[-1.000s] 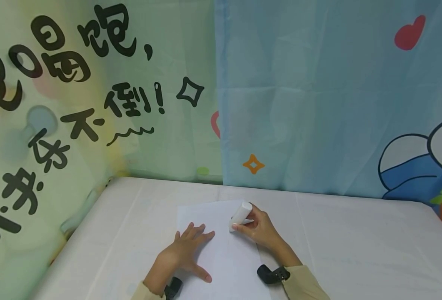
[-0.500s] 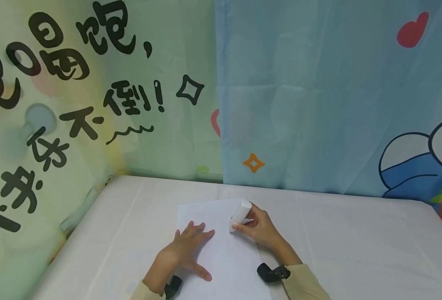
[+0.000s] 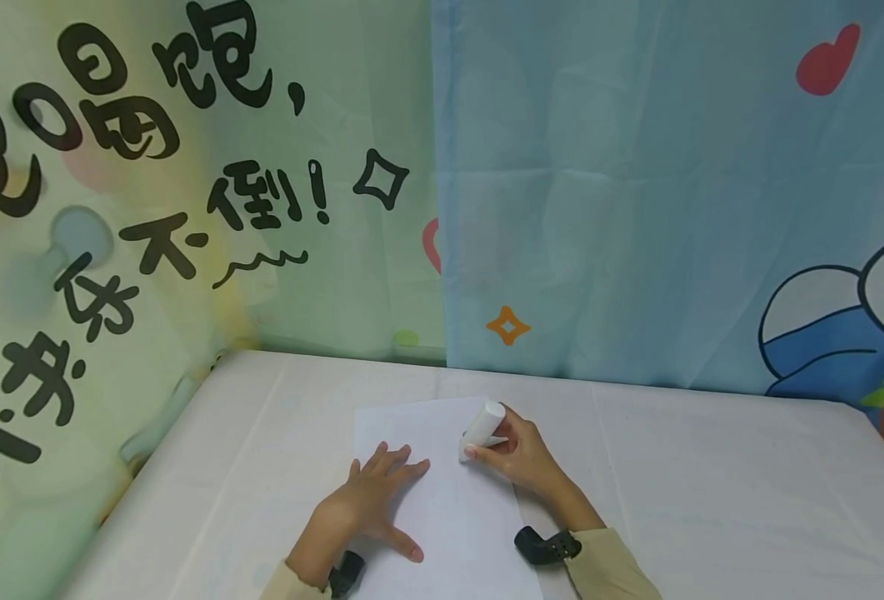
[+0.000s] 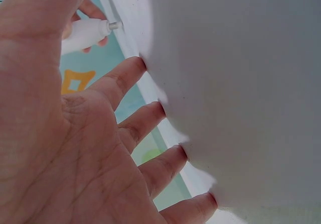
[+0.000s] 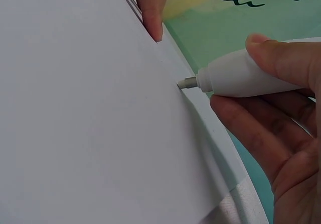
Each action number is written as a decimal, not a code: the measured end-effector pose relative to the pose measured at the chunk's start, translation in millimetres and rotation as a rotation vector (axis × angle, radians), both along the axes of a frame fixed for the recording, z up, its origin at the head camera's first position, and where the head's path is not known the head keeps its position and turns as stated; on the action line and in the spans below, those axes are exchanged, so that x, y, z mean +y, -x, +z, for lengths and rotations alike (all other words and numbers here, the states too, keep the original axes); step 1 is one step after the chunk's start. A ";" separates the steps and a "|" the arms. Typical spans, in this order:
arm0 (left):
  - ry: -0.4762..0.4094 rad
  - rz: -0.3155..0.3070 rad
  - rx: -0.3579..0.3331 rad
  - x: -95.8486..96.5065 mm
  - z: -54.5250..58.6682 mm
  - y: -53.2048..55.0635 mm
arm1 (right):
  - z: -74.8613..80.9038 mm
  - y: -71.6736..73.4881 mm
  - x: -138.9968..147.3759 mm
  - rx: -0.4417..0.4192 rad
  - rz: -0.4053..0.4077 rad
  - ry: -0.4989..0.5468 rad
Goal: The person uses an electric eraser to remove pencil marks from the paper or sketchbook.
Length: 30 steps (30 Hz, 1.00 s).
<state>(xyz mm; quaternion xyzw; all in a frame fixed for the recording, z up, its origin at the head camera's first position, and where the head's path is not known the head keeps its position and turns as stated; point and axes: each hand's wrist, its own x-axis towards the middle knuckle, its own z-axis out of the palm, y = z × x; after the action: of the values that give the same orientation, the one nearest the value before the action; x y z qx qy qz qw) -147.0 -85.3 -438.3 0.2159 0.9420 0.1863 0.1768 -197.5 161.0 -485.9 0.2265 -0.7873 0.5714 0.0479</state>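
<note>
A white sheet of paper (image 3: 460, 521) lies on the white table. My left hand (image 3: 372, 502) rests on its left part, fingers spread and thumb apart; in the left wrist view several straight fingertips (image 4: 131, 69) press on the surface. My right hand (image 3: 527, 457) holds a thick white pen-shaped tool (image 3: 482, 425), which looks like an electric eraser, between thumb and fingers. The tool leans over the paper's upper right part. In the right wrist view, its short metal tip (image 5: 187, 83) touches the paper (image 5: 90, 103). No mark shows under the tip.
The white tabletop (image 3: 711, 500) stretches out on both sides of the paper. Behind it hang a green cloth (image 3: 352, 292) with black lettering and a blue cloth (image 3: 621, 208). A black wrist device (image 3: 546, 547) is strapped on each wrist.
Both hands and the tool stay almost in place on the paper. The head view has tilted very slightly.
</note>
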 end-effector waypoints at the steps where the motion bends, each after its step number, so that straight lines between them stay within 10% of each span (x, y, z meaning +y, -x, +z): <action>1: 0.002 -0.001 0.001 0.2 0.3 -0.1 | -0.1 0.0 0.1 -0.007 0.000 -0.004; 30: -0.001 -0.008 -0.006 -0.4 -1.3 0.7 | 3.6 -2.2 -0.4 -0.049 -0.003 -0.027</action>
<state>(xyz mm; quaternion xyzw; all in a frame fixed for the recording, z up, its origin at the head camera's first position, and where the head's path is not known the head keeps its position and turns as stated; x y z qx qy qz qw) -147.6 -85.8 -439.6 0.2193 0.9405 0.1869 0.1803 -195.3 160.6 -482.3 0.2122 -0.7962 0.5659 0.0264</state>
